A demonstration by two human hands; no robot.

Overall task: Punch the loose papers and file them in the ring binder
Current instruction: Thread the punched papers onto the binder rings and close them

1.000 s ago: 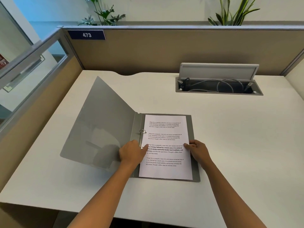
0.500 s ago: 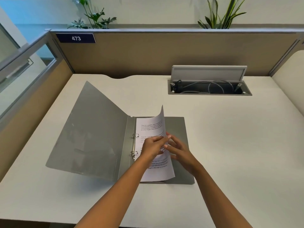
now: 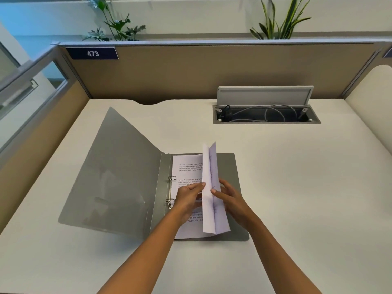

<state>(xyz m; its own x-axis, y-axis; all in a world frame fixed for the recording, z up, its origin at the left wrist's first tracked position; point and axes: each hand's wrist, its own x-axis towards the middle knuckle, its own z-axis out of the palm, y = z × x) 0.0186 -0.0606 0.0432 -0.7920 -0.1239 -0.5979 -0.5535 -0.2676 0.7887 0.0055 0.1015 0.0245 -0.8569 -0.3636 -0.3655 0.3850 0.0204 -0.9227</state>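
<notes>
A grey ring binder (image 3: 118, 177) lies open on the desk, its left cover raised and tilted. Two metal rings (image 3: 171, 190) stand on the spine. Printed white papers (image 3: 186, 168) lie on the right half of the binder, beside the rings. The top sheets (image 3: 211, 187) are folded up on edge, standing nearly vertical. My left hand (image 3: 189, 198) pinches those sheets from the left with thumb and fingers. My right hand (image 3: 228, 198) presses against them from the right. No hole punch is in view.
A recessed cable box (image 3: 266, 114) with its lid up sits in the desk at the back right. Partition walls (image 3: 191, 73) enclose the desk at the back and left; a number plate reads 473. Plants stand behind the partition.
Both hands left the flat stack's edges and lifted its right side. The top sheets now stand higher and more folded than half a second ago.
</notes>
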